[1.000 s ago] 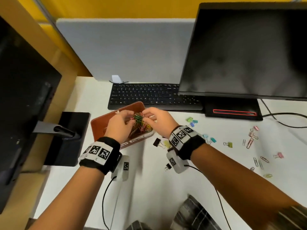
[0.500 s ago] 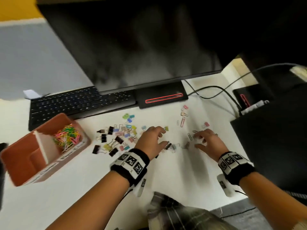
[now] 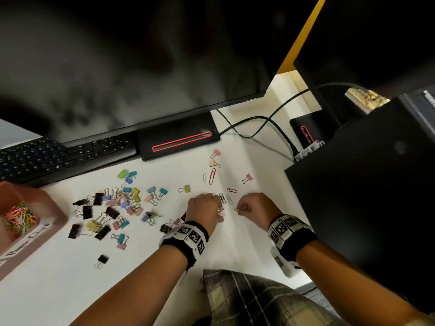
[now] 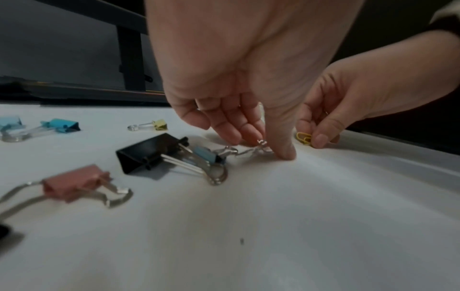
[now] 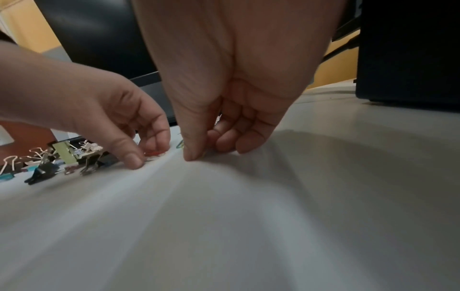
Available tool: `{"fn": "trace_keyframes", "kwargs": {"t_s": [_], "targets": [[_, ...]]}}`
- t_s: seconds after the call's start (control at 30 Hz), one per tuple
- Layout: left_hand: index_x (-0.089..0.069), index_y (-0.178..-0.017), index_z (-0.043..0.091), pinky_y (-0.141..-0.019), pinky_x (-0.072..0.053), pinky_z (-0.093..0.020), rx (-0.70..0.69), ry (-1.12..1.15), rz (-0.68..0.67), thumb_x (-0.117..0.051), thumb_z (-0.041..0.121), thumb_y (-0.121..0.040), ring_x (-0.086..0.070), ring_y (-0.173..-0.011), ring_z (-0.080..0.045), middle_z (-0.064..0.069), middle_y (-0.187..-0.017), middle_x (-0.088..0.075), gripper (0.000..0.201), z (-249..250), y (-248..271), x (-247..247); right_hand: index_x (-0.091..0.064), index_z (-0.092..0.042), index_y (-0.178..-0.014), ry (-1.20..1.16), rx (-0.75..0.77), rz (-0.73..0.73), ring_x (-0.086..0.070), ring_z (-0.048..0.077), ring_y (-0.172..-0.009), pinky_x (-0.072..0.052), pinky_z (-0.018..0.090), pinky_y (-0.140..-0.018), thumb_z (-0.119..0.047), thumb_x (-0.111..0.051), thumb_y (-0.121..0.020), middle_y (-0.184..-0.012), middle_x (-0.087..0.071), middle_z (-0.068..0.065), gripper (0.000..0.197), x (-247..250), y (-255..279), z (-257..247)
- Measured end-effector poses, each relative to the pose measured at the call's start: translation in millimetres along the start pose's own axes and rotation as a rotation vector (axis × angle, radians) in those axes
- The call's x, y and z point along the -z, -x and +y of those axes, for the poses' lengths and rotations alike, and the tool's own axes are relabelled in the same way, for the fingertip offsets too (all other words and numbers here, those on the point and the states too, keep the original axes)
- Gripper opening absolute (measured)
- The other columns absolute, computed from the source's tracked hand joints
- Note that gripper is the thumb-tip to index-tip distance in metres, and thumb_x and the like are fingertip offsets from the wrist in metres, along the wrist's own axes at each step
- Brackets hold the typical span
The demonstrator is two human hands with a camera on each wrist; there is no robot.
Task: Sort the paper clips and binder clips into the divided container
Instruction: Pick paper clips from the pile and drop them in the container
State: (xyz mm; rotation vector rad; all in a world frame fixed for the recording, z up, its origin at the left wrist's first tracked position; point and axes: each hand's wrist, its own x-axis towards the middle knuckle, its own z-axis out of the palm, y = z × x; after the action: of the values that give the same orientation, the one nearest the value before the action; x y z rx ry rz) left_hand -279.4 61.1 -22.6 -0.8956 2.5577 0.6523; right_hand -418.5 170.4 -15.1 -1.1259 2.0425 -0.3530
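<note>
Container (image 3: 35,203) cut off – left hand (image 3: 204,211) grip contents blurred.

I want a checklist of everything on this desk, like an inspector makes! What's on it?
Surface: white desk, bare in front of the arms.
Job's things: brown divided container at far left, coloured paper clips in one compartment; binder clips heaped beside it; loose paper clips near the hands.
Clutter: nothing seen.
Hands: left hand pinches a small clip against the desk; right hand pinches a yellow paper clip.
Cables: black cables behind the monitor stand.
Surroundings: monitor, keyboard, black box at right.
</note>
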Motion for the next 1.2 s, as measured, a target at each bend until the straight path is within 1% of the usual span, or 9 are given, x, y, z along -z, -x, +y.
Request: {"fn": "trace_keyframes", "kwargs": {"t_s": [0.07, 0.17, 0.23, 0.4, 0.53, 0.73, 1.0, 1.1, 1.2], "targets": [[-0.061, -0.107, 0.02, -0.092, -0.037, -0.034, 0.006, 0.036, 0.014, -0.057, 0.026, -0.086, -0.053, -0.107, -0.023, -0.001, -0.109, -0.062, 0.022, 1, -3, 0, -0.069, -0.013, -0.08, -0.012, 0.018, 0.028, -0.057, 0.015, -0.08, -0.045, 0.025, -0.076, -0.019, -0.073, -0.075, -0.085, -0.058, 0.001, 0.008, -1, -1, 3], [-0.064, -0.102, 0.019, -0.091, -0.041, -0.034, 0.023, 0.144, 0.014, -0.057, 0.022, -0.087, -0.059, -0.101, -0.024, -0.004, -0.105, -0.063, 0.016, -2, -6, -1, -0.068, -0.01, -0.075, -0.071, 0.079, 0.132, -0.042, 0.007, -0.118, -0.028, 0.017, -0.094, -0.013, -0.073, -0.075, -0.099, -0.049, -0.001, 0.005, -5, -4, 2], [-0.063, -0.102, 0.017, -0.09, -0.043, -0.035, 0.022, 0.164, -0.001, -0.055, 0.02, -0.089, -0.059, -0.098, -0.027, -0.006, -0.105, -0.062, 0.016, -2, -7, -1, -0.069, -0.008, -0.074, -0.054, 0.102, 0.175, -0.038, 0.016, -0.127, -0.021, 0.017, -0.097, -0.01, -0.072, -0.075, -0.11, -0.053, 0.007, 0.004, -7, -9, -3], [-0.063, -0.094, 0.013, -0.082, -0.046, -0.031, 0.115, 0.37, 0.101, -0.057, 0.014, -0.086, -0.06, -0.092, -0.026, -0.008, -0.098, -0.064, 0.009, -3, -8, 9, -0.065, -0.002, -0.067, -0.001, 0.133, 0.194, -0.06, 0.028, -0.084, -0.039, 0.023, -0.076, -0.003, -0.065, -0.075, -0.089, -0.064, 0.012, 0.008, -9, -24, -19], [-0.062, -0.096, 0.01, -0.075, -0.043, -0.023, 0.265, 0.576, 0.275, -0.065, 0.017, -0.084, -0.06, -0.081, -0.018, -0.001, -0.088, -0.066, 0.014, -14, -16, 36, -0.065, -0.002, -0.076, -0.021, 0.067, 0.129, -0.06, 0.029, -0.082, -0.044, 0.032, -0.077, -0.003, -0.059, -0.08, -0.083, -0.066, 0.015, 0.007, -3, -33, -22], [-0.056, -0.107, 0.011, -0.073, -0.041, -0.025, 0.414, 0.581, 0.204, -0.072, 0.024, -0.078, -0.057, -0.079, -0.017, -0.004, -0.09, -0.07, 0.035, -24, -47, 46, -0.066, -0.01, -0.099, -0.031, 0.017, 0.081, -0.062, 0.023, -0.09, -0.04, 0.03, -0.097, -0.01, -0.061, -0.084, -0.095, -0.069, 0.009, 0.016, 2, -35, -24], [-0.066, -0.094, 0.011, -0.085, -0.049, -0.038, 0.271, 0.289, 0.139, -0.061, 0.017, -0.085, -0.057, -0.095, -0.031, -0.012, -0.104, -0.057, 0.012, -22, -66, 40, -0.069, -0.007, -0.084, -0.049, 0.093, 0.016, -0.059, 0.02, -0.076, -0.043, 0.033, -0.095, -0.01, -0.063, -0.082, -0.083, -0.064, 0.007, 0.006, 6, -34, -18], [-0.066, -0.091, 0.01, -0.084, -0.049, -0.038, 0.204, 0.233, 0.143, -0.057, 0.012, -0.087, -0.057, -0.093, -0.031, -0.013, -0.103, -0.055, 0.01, -27, -67, 41, -0.067, -0.014, -0.095, -0.102, 0.143, -0.035, -0.054, 0.014, -0.069, -0.042, 0.027, -0.082, -0.01, -0.065, -0.081, -0.075, -0.06, -0.002, 0.014, 7, -36, -21], [-0.061, -0.097, 0.009, -0.078, -0.047, -0.035, 0.136, 0.188, 0.151, -0.051, 0.008, -0.087, -0.058, -0.093, -0.032, -0.014, -0.1, -0.06, 0.014, -32, -63, 44, -0.065, -0.015, -0.11, -0.013, 0.257, -0.1, -0.056, 0.019, -0.08, -0.042, 0.026, -0.08, -0.008, -0.062, -0.083, -0.083, -0.065, 0.007, 0.028, 5, -44, -36]]}}
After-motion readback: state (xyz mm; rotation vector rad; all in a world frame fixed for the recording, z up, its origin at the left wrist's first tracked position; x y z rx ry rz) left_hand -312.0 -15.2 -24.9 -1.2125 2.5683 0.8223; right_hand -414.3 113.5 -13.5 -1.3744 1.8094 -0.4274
